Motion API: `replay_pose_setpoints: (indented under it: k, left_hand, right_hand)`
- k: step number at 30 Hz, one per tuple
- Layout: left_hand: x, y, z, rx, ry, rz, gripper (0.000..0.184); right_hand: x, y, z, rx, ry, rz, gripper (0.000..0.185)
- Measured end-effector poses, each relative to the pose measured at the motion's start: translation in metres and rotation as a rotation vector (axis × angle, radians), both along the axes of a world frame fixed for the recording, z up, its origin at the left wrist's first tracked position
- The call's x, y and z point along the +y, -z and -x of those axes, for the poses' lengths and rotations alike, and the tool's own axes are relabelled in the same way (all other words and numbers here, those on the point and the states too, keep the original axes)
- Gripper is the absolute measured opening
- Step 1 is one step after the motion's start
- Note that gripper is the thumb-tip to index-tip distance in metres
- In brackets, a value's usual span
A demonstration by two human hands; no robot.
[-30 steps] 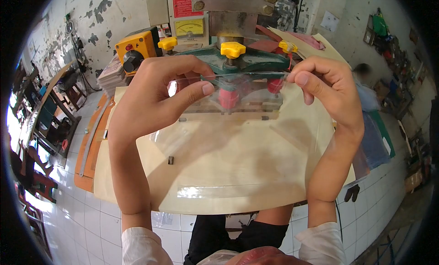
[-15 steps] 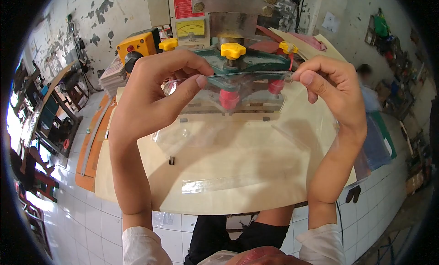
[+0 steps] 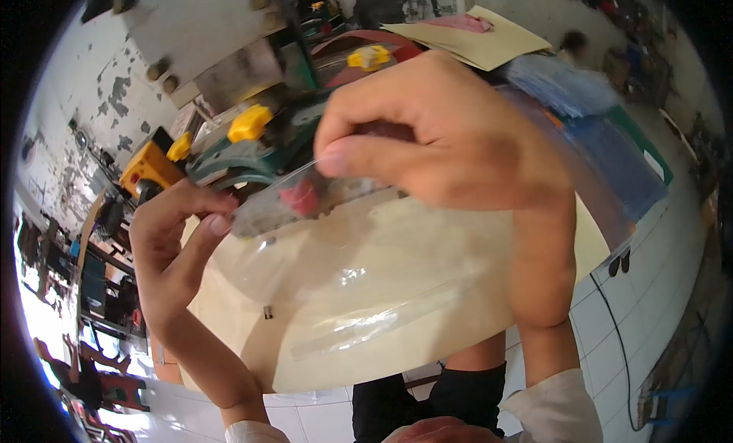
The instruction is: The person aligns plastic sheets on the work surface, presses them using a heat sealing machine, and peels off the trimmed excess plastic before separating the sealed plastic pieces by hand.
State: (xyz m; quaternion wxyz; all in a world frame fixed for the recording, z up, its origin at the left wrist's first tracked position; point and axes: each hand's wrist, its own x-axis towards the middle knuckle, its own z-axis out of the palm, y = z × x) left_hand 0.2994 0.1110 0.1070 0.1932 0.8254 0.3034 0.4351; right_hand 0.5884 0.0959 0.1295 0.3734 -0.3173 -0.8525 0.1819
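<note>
A clear plastic sheet is stretched between my two hands above the cream-coloured work surface. My left hand pinches its left edge between thumb and fingertips. Higher up and nearer the camera, my right hand pinches the upper edge, blurred by motion. A red knob shows through the plastic. Below lies a shiny clear plastic strip on the surface. To its left is a small dark metal piece. How far down the held sheet hangs is hard to make out.
Behind my hands stands a green machine with yellow knobs and a yellow control box. Cream sheets lie at the back right, beside folded bluish plastic. Another person is blurred in the background.
The view has turned to the right. My right hand has come nearer the camera and in over the surface, while my left is lower; the held sheet now slants. Both hands keep their pinch.
</note>
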Motion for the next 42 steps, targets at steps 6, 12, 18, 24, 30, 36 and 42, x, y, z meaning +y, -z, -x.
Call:
replay_pose_setpoints:
  k: [6,12,18,24,30,36,42]
  left_hand:
    - [0.013,0.008,0.004,-0.018,0.016,0.077,0.011]
    - [0.026,0.014,0.014,-0.047,0.090,0.131,0.015]
    - [0.030,0.016,0.018,-0.082,0.181,0.059,0.017]
    - [0.010,0.006,0.014,-0.098,0.027,0.034,0.013]
    - [0.001,-0.008,0.016,-0.037,-0.036,-0.045,0.011]
    - [0.001,-0.014,0.023,0.009,-0.050,-0.114,0.010]
    - [-0.001,-0.016,0.026,-0.021,-0.038,-0.116,0.011]
  right_hand:
    - [0.010,0.020,0.003,-0.083,0.176,-0.371,0.012]
    - [0.009,0.014,-0.004,-0.144,0.148,-0.160,0.018]
    - [-0.001,0.021,-0.003,-0.151,0.178,-0.323,0.026]
    - [0.022,0.012,-0.005,-0.079,-0.019,-0.046,0.019]
    - [0.027,0.008,-0.011,-0.020,-0.067,0.147,0.015]
    - [0.025,0.009,-0.014,0.000,-0.009,0.241,0.012]
    - [0.019,0.006,-0.010,0.001,0.058,0.213,0.013]
